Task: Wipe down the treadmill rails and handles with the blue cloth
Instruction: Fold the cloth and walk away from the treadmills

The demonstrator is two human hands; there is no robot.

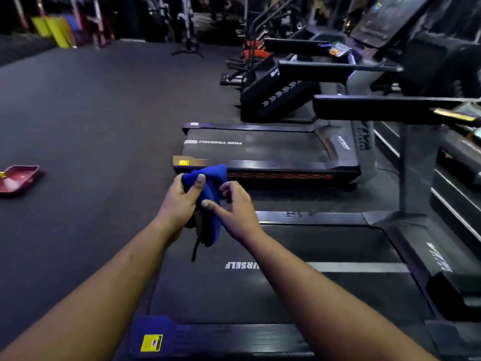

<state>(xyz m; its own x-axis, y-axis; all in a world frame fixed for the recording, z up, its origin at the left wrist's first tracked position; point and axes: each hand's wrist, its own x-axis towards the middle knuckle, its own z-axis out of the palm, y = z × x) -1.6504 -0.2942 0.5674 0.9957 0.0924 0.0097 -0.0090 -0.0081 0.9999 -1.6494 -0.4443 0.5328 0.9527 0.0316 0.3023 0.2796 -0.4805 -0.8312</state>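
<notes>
Far left on the dark floor (104, 113) we see a red tray (19, 179) lying well apart from us, and beyond it, at the back wall, yellow and blue pads (58, 29) leaning upright. Moving in, our left hand (182, 201) grips the blue cloth (208, 188), fingers curled round the bunched top and the thumb pressed on its front. A dark strap (196, 246) dangles below that hand beside the cloth's hanging end; we cannot tell what it belongs to. Our right hand (235, 207) sits just beside the cloth, fingers loosely bent and the forefinger touching its lower fold, holding nothing firmly. Both hands hover over the rear of the near treadmill (260, 287), whose belt runs under our forearms, with a yellow sticker (151, 342) on its back corner. Past the cloth lies a second treadmill (260, 152), its near side rail (281, 170) partly hidden behind the cloth. To the right, a black handle (390, 108) juts across from the console side, with another handle (333, 67) behind it. More machines stand further back, blurred.
</notes>
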